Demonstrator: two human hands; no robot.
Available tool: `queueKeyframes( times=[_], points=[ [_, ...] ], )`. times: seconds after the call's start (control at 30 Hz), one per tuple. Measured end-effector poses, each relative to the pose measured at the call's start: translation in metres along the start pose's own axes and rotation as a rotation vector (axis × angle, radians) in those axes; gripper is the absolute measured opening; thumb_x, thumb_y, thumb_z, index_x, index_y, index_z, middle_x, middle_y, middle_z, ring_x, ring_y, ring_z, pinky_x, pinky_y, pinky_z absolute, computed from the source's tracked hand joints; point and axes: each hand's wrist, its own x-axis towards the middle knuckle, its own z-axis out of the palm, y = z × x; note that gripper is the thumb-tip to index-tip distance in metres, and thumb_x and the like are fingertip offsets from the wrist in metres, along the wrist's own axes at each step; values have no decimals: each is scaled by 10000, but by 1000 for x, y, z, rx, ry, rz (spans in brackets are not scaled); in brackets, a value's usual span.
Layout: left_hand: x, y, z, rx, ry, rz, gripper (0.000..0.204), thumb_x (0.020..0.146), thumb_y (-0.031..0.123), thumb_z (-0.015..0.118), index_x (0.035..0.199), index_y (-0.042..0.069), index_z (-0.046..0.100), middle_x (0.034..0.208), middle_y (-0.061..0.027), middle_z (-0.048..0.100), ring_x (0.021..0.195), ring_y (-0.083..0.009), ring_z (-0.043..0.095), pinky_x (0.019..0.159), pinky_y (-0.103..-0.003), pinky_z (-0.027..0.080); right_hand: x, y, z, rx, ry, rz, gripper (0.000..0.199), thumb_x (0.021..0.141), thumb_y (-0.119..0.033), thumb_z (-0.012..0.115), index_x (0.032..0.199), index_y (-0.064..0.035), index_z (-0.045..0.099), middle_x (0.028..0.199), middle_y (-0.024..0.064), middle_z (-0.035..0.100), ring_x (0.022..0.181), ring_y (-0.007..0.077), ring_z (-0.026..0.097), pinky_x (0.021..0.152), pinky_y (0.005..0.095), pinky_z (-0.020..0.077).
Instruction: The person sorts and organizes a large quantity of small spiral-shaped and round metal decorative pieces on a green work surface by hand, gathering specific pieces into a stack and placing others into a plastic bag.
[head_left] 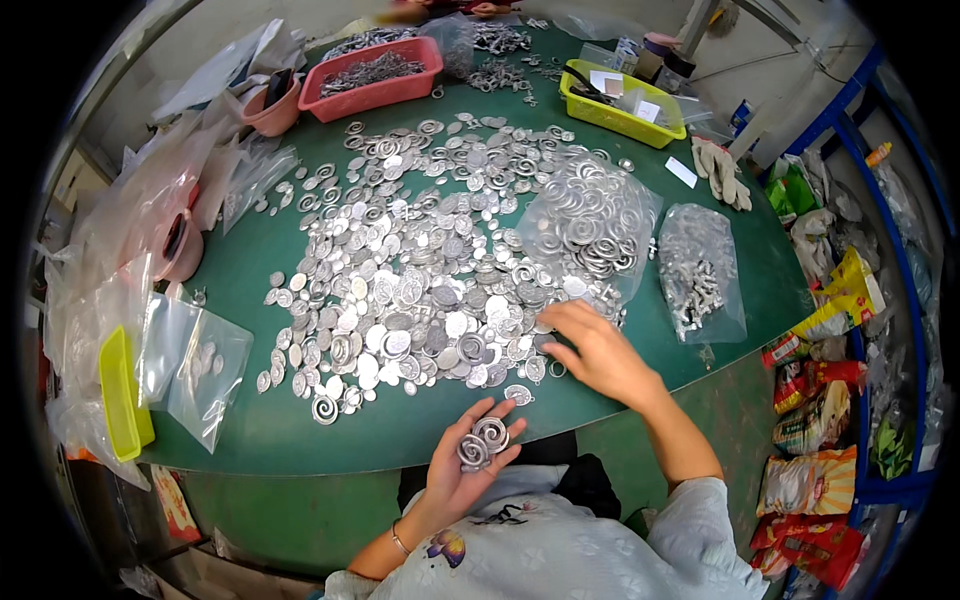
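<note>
My left hand (pixel 468 468) is palm up at the near table edge, its fingers curled around a few silver spiral pendants (pixel 483 442). Over the right near side of a wide spread of silver metal charms (pixel 400 290), my right hand (pixel 600 352) reaches with thumb and fingers apart, close to the pieces at its fingertips. The spread mixes round medallions and spirals. Behind my right hand, a clear plastic bag (pixel 590 215) full of spiral pendants lies against the pile. A single round charm (pixel 518 394) sits just beyond my left fingers.
A pink basket (pixel 375 78) of metal parts and a yellow basket (pixel 622 118) stand at the back. At right lie a bag of small metal pieces (pixel 700 275) and gloves (pixel 720 172). Clear bags (pixel 205 365) and a yellow-green tray (pixel 122 395) line the left. Another person's hand (pixel 487 10) shows far back.
</note>
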Motion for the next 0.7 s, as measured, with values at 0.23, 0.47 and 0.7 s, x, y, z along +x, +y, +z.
queueKeyframes(
  times=[0.23, 0.47, 0.7],
  points=[
    [1, 1, -31, -202, -316, -47, 302, 925, 348, 431, 1064, 90, 506, 877, -70, 499, 781, -200, 505, 610, -296, 474, 32, -29, 63, -151, 101, -173, 389, 713, -159, 682, 1052, -24, 548, 1110, 120, 507, 1018, 290, 468, 867, 396, 366],
    [-8, 7, -20, 7, -139, 119, 223, 908, 259, 478, 1034, 77, 506, 953, -93, 540, 1048, -279, 501, 923, -436, 416, 32, -11, 59, 53, 319, 37, 131, 771, -101, 612, 834, 12, 591, 875, 138, 591, 827, 302, 538, 736, 382, 423],
    [-2, 6, -25, -19, -190, 100, 217, 897, 239, 497, 1031, 69, 510, 981, -102, 555, 1127, -308, 469, 981, -483, 363, 28, 2, 39, 118, 347, 255, 95, 782, -57, 609, 860, -7, 629, 738, 139, 616, 625, 247, 577, 597, 307, 447]
  ],
)
